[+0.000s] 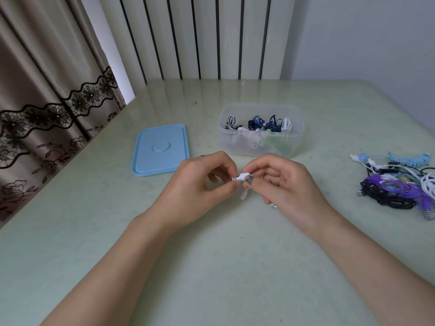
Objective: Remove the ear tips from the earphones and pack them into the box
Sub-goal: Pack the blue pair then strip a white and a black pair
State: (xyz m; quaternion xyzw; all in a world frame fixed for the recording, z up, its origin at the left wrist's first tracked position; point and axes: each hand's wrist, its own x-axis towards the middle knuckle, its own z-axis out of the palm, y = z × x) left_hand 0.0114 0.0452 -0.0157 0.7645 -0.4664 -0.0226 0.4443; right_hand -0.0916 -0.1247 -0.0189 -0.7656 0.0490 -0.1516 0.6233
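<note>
Both hands meet mid-table, fingers curled in. The left hand (202, 180) pinches one end of a tiny white plastic earphone (242, 178); the right hand (282, 182) pinches the other end, wire dangling below its fingertips. Just beyond the fingers sits the clear, rounded plastic box (261, 130) of coiled earphones. Its smooth blue lid (161, 149) lies flat beyond the left knuckles. A tangled cable pile (400, 184) sits well right of the right hand.
</note>
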